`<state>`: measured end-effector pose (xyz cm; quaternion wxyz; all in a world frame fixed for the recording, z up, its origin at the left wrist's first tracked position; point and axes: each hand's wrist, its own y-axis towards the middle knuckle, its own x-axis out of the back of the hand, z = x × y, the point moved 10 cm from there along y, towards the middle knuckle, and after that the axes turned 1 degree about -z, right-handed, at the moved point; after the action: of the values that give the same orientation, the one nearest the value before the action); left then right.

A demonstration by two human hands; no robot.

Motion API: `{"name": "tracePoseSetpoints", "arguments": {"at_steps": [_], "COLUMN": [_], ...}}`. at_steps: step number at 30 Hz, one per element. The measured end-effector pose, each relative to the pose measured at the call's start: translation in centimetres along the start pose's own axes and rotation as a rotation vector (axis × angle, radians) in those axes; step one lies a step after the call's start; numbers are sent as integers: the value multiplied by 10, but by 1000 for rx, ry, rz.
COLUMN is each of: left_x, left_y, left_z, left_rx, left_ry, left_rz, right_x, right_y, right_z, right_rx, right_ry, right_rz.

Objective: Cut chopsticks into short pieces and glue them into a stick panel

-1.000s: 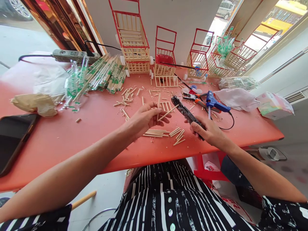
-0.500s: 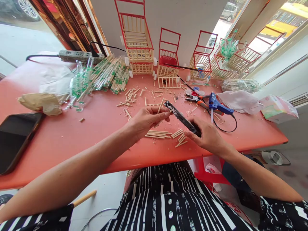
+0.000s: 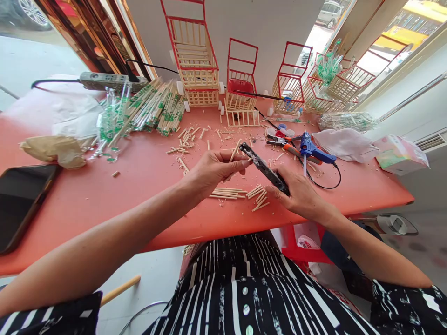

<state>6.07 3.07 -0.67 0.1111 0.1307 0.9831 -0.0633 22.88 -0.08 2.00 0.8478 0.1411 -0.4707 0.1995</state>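
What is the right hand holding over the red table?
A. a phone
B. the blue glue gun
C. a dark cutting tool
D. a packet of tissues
C: the right hand grips a dark cutting tool, its tip meeting the wooden stick held by the left hand.

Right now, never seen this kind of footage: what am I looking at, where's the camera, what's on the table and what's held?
There is no machine here, only a person's two bare hands. The single picture comes from a camera worn on the head, looking forward and down, so the arms reach in from the bottom. The left hand pinches a thin pale wooden stick. The right hand grips a black metal cutting plier, its tip at the stick. On the red table lie cut wooden sticks, wrapped chopsticks, a blue glue gun, a black phone and small red-framed stick carts at the back.
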Motion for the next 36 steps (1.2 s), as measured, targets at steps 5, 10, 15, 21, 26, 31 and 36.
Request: {"name": "tracePoseSetpoints", "arguments": {"at_steps": [5, 10, 15, 21, 26, 31, 36], "left_x": [-9, -27, -44, -45, -37, -33, -32], "left_y": [6, 20, 32, 33, 27, 26, 29], "left_z": [-8, -22, -29, -30, -35, -35, -31], "left_rx": [-4, -39, -62, -78, -98, -107, -108], "left_ry": [54, 55, 32, 40, 38, 36, 28], "left_rz": [24, 42, 47, 17, -29, -55, -69], "right_x": [13, 28, 38, 38, 35, 32, 34], "right_y": [-4, -8, -10, -8, -2, 2, 1], "right_z": [-3, -17, -29, -33, -26, -23, -21], "right_rx": [-8, -59, -66, -71, -46, -32, 12], "right_ry": [10, -6, -6, 23, 49, 63, 48], "right_rz": [-26, -129, -190, -200, -229, -273, -333]}}
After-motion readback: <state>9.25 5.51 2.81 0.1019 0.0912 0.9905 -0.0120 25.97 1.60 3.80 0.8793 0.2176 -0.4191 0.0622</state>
